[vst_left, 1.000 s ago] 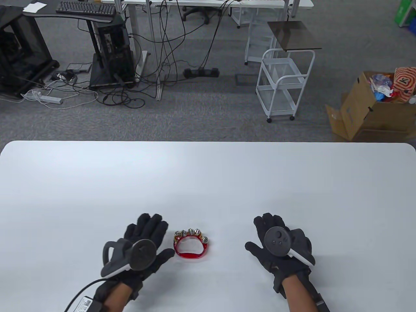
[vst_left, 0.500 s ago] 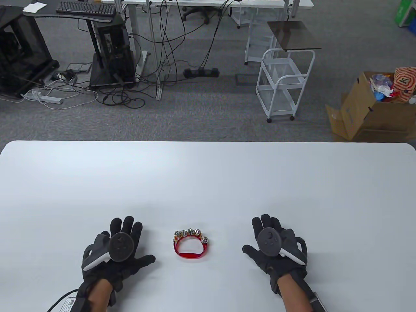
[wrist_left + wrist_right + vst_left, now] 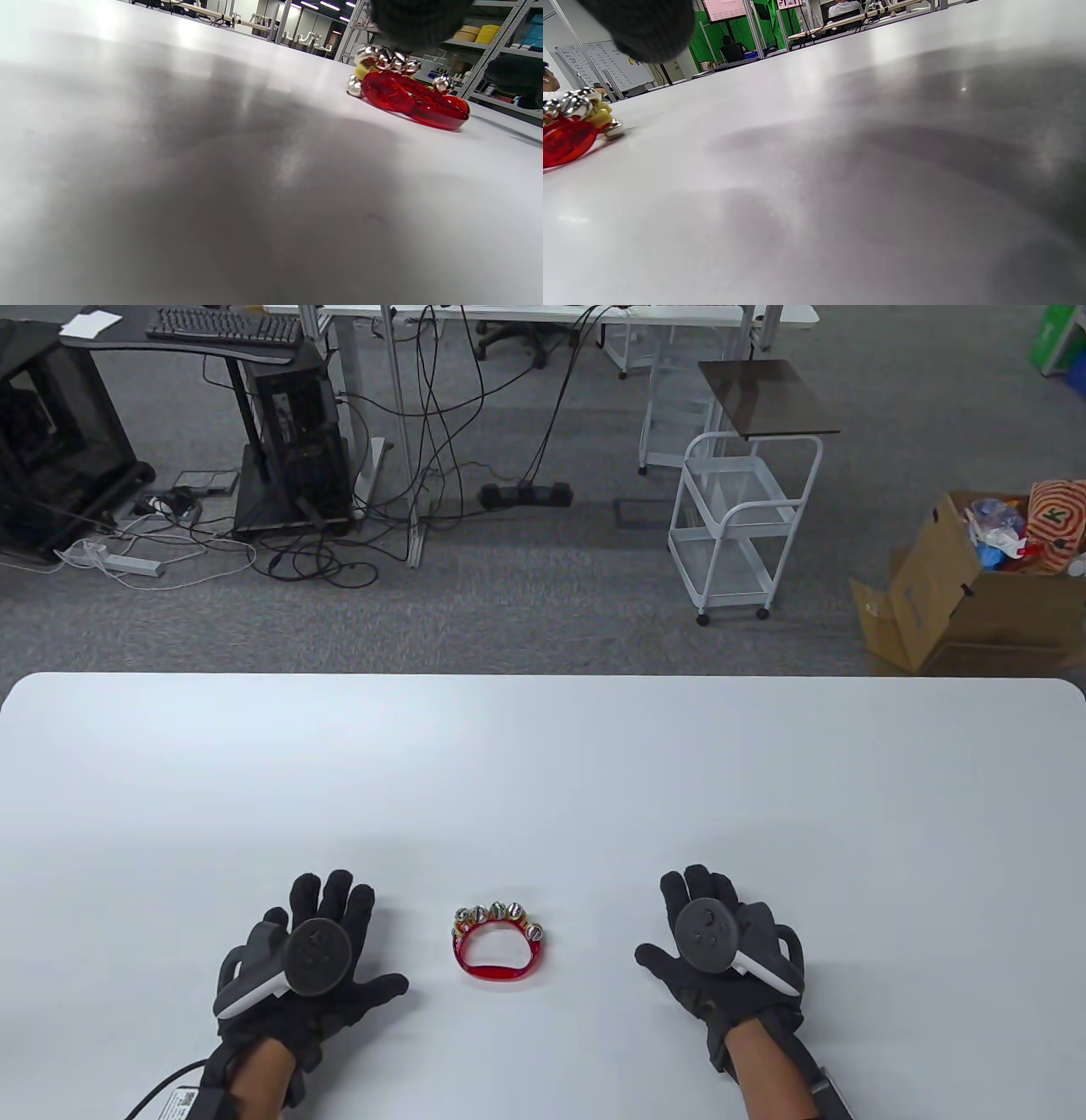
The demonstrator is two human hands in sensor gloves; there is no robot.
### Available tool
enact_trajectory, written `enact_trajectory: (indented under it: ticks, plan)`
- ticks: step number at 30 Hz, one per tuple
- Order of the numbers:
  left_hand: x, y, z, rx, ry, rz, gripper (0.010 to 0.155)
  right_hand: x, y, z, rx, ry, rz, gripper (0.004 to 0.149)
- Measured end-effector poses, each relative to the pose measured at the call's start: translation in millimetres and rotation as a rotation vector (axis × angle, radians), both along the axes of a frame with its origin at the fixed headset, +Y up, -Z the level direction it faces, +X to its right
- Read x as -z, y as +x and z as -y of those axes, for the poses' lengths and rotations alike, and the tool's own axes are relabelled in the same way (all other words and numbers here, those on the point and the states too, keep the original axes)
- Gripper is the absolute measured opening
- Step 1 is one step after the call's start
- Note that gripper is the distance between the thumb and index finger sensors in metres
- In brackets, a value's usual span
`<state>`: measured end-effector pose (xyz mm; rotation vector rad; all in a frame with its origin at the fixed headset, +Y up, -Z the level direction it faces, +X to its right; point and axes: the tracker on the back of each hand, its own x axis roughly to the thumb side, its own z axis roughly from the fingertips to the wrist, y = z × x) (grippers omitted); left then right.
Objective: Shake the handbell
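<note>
The handbell point(image 3: 499, 943) is a red plastic loop handle with several silver jingle bells along its far edge. It lies flat on the white table point(image 3: 543, 780) near the front, between my hands. It also shows in the left wrist view point(image 3: 413, 95) and at the left edge of the right wrist view point(image 3: 568, 131). My left hand point(image 3: 327, 959) rests flat on the table to the bell's left, fingers spread, holding nothing. My right hand point(image 3: 704, 950) rests flat to the bell's right, fingers spread, holding nothing. Neither hand touches the bell.
Beyond the table's far edge the floor holds a white wire cart point(image 3: 738, 517), a cardboard box point(image 3: 976, 594) of items at the right, and desks with cables point(image 3: 407, 458) at the left.
My left hand has drawn away from the bell to the left and settled flat on the table. My right hand has barely shifted. The bell has not moved.
</note>
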<state>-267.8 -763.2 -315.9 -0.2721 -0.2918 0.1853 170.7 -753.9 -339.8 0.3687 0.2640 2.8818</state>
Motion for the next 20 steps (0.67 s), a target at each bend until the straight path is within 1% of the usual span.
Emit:
enact_trajectory:
  ticks: [7, 17, 20]
  plan:
    - [-1.8, -0.4, -1.2, -0.013, 0.014, 0.002, 0.104, 0.7, 0.4, 0.6, -0.001, 0.002, 0.001, 0.089]
    - [2.9, 7.2, 9.0, 0.028, -0.056, 0.002, 0.102, 1.4, -0.6, 0.4, 0.011, 0.022, -0.011, 0.089]
    - [5.5, 8.1, 16.5, 0.037, -0.111, -0.007, 0.102, 2.2, -1.9, 1.9, 0.017, 0.028, -0.022, 0.089]
